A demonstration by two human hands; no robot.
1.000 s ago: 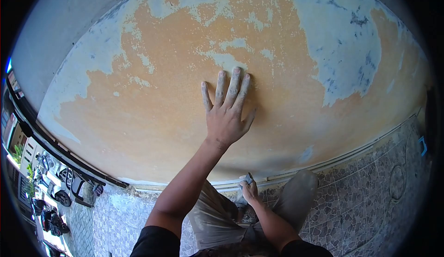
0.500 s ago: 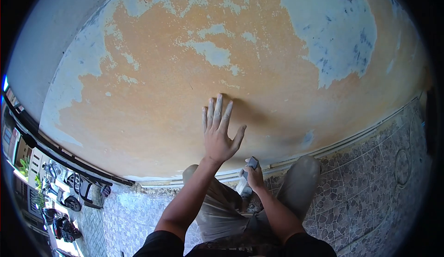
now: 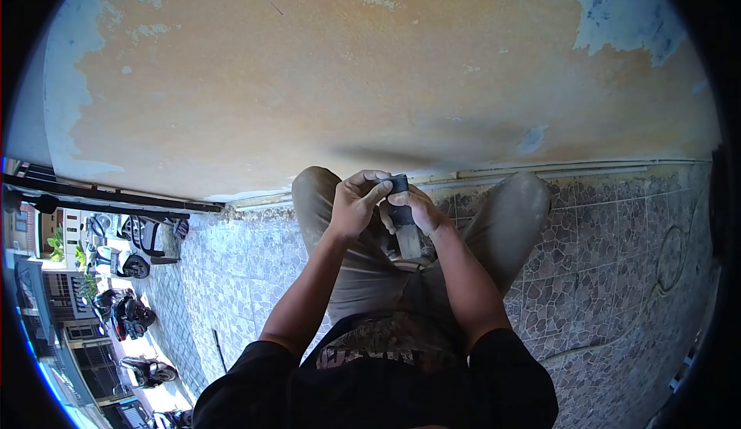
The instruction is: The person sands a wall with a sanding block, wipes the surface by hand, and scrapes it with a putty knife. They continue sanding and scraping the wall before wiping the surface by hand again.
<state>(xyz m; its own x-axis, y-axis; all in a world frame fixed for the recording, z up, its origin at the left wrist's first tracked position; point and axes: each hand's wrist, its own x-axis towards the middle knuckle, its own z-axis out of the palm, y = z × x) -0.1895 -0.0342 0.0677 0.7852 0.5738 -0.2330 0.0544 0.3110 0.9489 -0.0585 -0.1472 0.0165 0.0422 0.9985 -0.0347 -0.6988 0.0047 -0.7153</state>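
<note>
In the head view, my left hand [image 3: 356, 204] pinches the upper end of a dark block-like tool [image 3: 400, 214] with thumb and fingers. My right hand [image 3: 419, 210] is closed around the same tool from the other side. A pale, flat, blade-like part [image 3: 409, 241] extends below the dark part, between my knees. Both hands are close together in front of the wall [image 3: 309, 82], not touching it. The wall shows orange paint with pale, flaked patches. Dust covers my fingers.
My bent knees, in dusty trousers [image 3: 503, 224], flank the hands. Stone-patterned tiles [image 3: 587, 259] run below the wall's base. A hose [image 3: 671, 255] lies on the right. Parked motorbikes [image 3: 123, 313] stand beyond a dark rail at the left.
My left hand has left the wall, come down and taken hold of the tool in my right hand. The view has tilted downward, showing more floor and my shirt.
</note>
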